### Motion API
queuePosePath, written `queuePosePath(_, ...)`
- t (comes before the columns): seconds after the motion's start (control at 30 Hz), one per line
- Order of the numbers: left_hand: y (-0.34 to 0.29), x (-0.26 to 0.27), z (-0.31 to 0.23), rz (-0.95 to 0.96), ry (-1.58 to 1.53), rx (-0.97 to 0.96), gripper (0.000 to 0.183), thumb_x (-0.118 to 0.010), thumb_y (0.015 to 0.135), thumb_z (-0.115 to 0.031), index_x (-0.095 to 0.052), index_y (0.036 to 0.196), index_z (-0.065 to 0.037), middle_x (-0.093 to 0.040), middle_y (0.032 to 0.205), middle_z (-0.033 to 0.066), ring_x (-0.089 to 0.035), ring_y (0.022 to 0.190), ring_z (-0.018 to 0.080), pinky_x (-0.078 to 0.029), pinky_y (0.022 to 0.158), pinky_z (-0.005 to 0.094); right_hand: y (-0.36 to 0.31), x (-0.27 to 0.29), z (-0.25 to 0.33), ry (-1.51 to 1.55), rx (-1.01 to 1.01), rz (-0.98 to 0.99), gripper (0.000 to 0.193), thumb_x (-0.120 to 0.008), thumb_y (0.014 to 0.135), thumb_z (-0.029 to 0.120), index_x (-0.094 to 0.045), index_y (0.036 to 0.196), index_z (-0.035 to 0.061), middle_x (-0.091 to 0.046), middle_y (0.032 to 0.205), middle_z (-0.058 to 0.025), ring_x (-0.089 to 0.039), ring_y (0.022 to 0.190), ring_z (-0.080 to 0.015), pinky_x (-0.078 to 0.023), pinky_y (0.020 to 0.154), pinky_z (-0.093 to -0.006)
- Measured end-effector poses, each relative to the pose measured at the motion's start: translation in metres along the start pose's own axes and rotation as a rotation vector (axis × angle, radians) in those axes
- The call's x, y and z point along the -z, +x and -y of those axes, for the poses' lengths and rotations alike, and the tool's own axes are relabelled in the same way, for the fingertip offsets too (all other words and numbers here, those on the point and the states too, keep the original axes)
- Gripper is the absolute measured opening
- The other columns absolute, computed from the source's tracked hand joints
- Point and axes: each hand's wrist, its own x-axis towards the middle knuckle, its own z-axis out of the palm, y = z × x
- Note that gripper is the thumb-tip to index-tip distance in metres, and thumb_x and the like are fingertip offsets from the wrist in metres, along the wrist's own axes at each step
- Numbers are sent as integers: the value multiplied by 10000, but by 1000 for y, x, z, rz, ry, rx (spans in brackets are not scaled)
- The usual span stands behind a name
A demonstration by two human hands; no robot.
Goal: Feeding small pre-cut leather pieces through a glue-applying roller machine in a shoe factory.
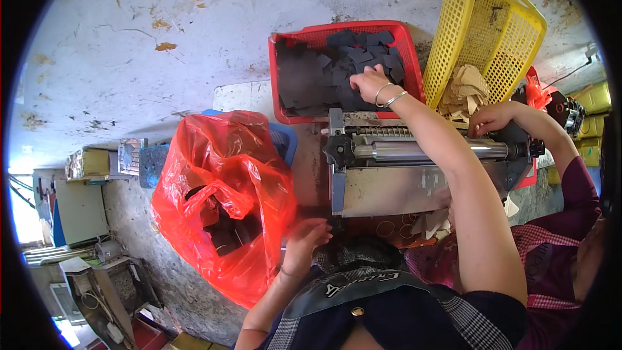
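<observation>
Your left hand (304,236) rests open-fingered, holding nothing, at the red bag (223,201) of dark scraps near your lap. Your right hand (370,84) reaches over the roller machine (414,155), spread flat on black pieces (324,74) in the red basket (283,42); pinch just one piece and lift it clear. Beside you, another person's hand (489,118) works below a tilted yellow basket (486,32). Beyond lies stained concrete floor (162,26).

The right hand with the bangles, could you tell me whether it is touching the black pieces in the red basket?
Touching. The head view shows the right hand lying fingers-down on the black pieces in the red basket, no gap.
</observation>
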Motion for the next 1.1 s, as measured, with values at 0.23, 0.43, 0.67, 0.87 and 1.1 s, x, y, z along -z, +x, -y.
queuePosePath(0.23,23,66,53,-67,948,-549,303,-647,861,-142,-563,1099,24,-640,1000,106,-622,904,223,-491,820,318,-38,36,-26,-205,-2,-182,196,-677,714,132,-703,902,179,-679,926,-64,-567,1025,-242,-325,970,-506)
queuePosePath(0.43,63,58,76,-259,1261,-731,772,-827,663,-186,-424,1286,28,-448,1280,208,-487,1152,297,-434,928,381,-97,80,-6,725,-44,-740,263,-701,800,127,-669,1049,50,-695,977,-82,-648,940,-180,-497,843,-302)
queuePosePath(0.67,89,50,98,-464,1511,-651,1033,-867,547,-380,-346,1353,2,-368,1317,245,-354,1227,418,-292,1021,520,-233,63,111,1272,-90,-967,111,-633,866,34,-661,953,-29,-678,918,-56,-636,831,-79,-492,743,-188)
queuePosePath(0.87,93,44,101,-269,1613,-581,901,-840,550,-403,-434,1250,-5,-443,1234,263,-386,1162,461,-303,971,554,-298,-2,166,1391,-174,-804,96,-631,863,26,-655,939,-27,-684,838,-55,-651,783,-101,-509,734,-222)
queuePosePath(1.1,121,74,139,-80,1705,-729,712,-806,635,-382,-486,1172,-42,-580,1021,130,-559,915,346,-390,866,495,-340,-59,192,1350,-254,-537,74,-632,857,25,-644,910,-26,-682,818,-57,-653,750,-96,-515,670,-226)
